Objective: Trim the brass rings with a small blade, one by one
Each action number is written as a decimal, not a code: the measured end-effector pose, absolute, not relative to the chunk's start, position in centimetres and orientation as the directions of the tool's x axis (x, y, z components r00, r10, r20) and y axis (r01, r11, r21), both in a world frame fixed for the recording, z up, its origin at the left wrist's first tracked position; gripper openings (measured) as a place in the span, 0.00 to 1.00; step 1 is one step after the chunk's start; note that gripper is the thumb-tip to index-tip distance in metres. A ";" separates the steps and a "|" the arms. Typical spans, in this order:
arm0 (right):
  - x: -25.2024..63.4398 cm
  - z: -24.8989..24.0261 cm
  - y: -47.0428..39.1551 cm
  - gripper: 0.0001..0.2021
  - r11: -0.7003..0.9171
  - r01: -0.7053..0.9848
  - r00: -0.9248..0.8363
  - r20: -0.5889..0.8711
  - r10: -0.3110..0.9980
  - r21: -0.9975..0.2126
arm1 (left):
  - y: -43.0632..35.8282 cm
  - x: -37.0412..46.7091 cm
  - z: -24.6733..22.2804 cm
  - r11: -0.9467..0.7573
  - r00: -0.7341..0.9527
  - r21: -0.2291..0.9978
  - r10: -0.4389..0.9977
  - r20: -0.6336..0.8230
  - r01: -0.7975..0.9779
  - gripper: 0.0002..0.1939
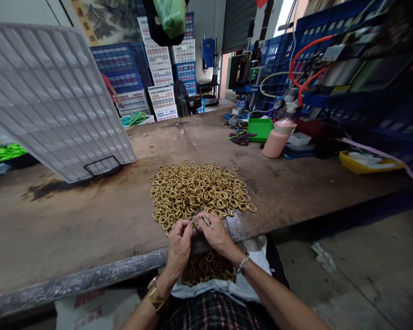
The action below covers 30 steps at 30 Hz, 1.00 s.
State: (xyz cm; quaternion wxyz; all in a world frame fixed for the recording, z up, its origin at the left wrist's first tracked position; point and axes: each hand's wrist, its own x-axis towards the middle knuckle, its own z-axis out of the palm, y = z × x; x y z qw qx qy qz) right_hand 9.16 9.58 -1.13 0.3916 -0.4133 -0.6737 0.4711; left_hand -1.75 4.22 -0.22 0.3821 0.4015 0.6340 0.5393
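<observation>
At the near edge of the table, my left hand pinches what looks like a brass-coloured ring between thumb and fingertips. My right hand meets it from the other side, its fingers closed around a small silvery metal piece whose kind I cannot make out. Just beyond both hands spreads a pile of brass-coloured rings. Below the table edge, an open white sack on my lap has more such rings in it, partly hidden by my wrists.
A tall white plastic crate stands tilted on the left of the table. On the right are a pink bottle, a green tray and a yellow tray. Stacked crates and a fan stand behind.
</observation>
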 end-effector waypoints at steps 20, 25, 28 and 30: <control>8.4 -2.7 8.8 0.12 0.498 0.301 -0.503 0.308 0.808 -0.814 | 4.5 -2.9 -1.6 0.181 -0.362 0.924 0.881 -0.304 -0.337 0.18; 8.4 -3.4 9.2 0.15 0.553 0.295 -0.521 0.354 0.777 -0.779 | 4.6 -2.8 -1.5 0.224 -0.368 0.916 0.863 -0.345 -0.334 0.17; 8.6 -3.6 9.4 0.19 0.582 0.306 -0.524 0.377 0.764 -0.754 | 4.8 -2.7 -1.4 0.216 -0.375 0.901 0.853 -0.361 -0.376 0.15; 8.8 -3.8 9.5 0.21 0.597 0.328 -0.515 0.391 0.763 -0.732 | 4.9 -2.6 -1.4 0.210 -0.381 0.894 0.849 -0.368 -0.396 0.15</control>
